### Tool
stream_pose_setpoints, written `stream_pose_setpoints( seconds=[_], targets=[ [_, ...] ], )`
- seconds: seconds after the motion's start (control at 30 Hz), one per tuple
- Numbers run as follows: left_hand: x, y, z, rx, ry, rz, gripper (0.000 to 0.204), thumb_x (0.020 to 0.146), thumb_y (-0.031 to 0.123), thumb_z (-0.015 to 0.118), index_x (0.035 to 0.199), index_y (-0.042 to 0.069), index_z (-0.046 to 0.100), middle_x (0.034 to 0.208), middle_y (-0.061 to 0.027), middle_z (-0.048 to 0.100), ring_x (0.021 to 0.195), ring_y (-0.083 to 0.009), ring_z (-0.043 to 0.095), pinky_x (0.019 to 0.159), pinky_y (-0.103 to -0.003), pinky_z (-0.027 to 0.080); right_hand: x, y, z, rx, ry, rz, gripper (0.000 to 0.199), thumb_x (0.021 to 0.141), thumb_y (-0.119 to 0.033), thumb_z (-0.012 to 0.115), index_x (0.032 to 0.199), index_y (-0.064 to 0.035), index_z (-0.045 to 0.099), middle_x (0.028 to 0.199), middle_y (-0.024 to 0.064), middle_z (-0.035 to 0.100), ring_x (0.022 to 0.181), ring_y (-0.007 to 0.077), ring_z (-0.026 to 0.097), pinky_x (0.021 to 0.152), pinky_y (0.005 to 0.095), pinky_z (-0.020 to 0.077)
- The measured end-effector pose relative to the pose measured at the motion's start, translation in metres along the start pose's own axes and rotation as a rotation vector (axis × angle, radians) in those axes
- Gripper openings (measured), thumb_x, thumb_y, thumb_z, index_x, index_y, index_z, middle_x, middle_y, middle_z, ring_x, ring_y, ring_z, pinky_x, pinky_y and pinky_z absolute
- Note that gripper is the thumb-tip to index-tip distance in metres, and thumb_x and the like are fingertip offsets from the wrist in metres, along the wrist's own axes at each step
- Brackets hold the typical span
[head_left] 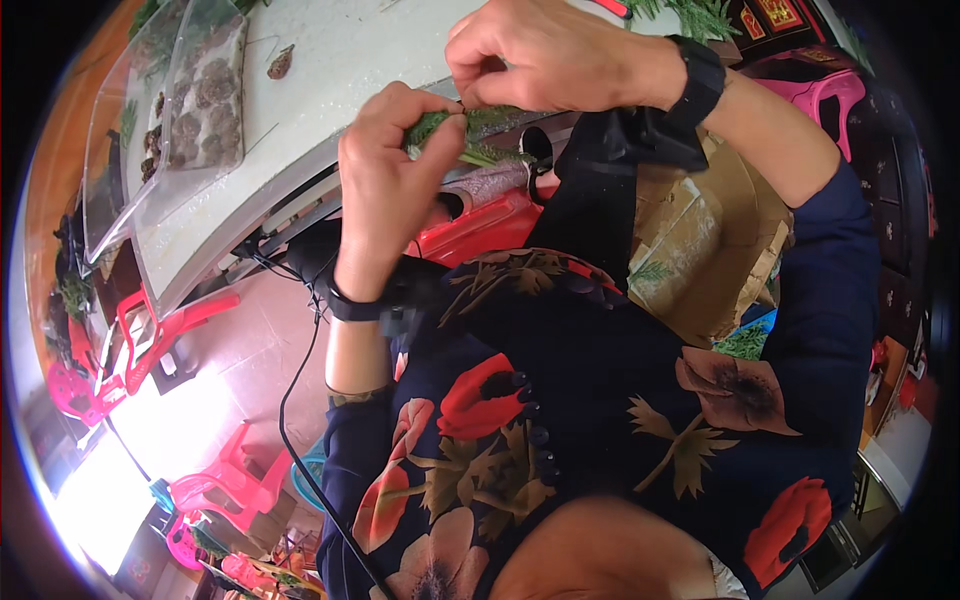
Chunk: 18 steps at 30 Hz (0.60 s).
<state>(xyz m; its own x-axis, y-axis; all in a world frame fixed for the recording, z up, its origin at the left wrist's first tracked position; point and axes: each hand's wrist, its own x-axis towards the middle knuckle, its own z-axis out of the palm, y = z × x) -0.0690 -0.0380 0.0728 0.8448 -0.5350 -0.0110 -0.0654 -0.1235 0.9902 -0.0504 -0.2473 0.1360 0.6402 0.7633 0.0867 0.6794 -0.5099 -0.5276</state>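
At the near edge of the white table (340,60), my two hands meet fingertip to fingertip. My left hand (385,175) is closed on a green artificial pine sprig (428,128), whose needles show between thumb and fingers. Beside it, my right hand (550,60) is bent over in a pinch against the left fingertips. A tiny dark bit shows where the fingers meet; what the right fingers grip is too small to name. A single brown pine cone (282,63) lies on the table, left of both hands.
A clear plastic tray (238,115) with several pine cones sits at the table's left. Open cardboard (725,215) stands by my right side, near a red plastic seat (480,228). Pink chairs (235,485) are at lower left. A black cable (287,420) hangs along my left arm.
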Motion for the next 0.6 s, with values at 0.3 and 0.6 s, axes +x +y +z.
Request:
stream_pose_setpoints(
  seconds=[0.3, 0.6],
  targets=[
    [-0.002, 0.007, -0.006, -0.126, 0.027, -0.120, 0.011, 0.084, 0.013, 0.062, 0.084, 0.002, 0.064, 0.077, 0.0028, 0.059, 0.068, -0.0054, 0.051, 0.062, -0.023, 0.040, -0.008, -0.003, -0.001, -0.061, 0.265, -0.022, 0.017, 0.083, -0.014, 0.063, 0.098, -0.0057, 0.063, 0.084, 0.0063, 0.062, 0.074, 0.0221, 0.060, 0.065, 0.0335, 0.0440],
    [-0.001, 0.010, -0.003, -0.494, -0.093, -0.193, 0.010, 0.087, 0.010, 0.056, 0.083, 0.004, 0.063, 0.080, 0.0014, 0.062, 0.072, -0.0046, 0.053, 0.066, -0.021, 0.042, -0.007, 0.003, 0.003, -0.317, 0.325, -0.371, 0.012, 0.083, -0.017, 0.063, 0.091, -0.0085, 0.063, 0.092, 0.0041, 0.062, 0.083, 0.0183, 0.060, 0.076, 0.0346, 0.0415]
  ],
)
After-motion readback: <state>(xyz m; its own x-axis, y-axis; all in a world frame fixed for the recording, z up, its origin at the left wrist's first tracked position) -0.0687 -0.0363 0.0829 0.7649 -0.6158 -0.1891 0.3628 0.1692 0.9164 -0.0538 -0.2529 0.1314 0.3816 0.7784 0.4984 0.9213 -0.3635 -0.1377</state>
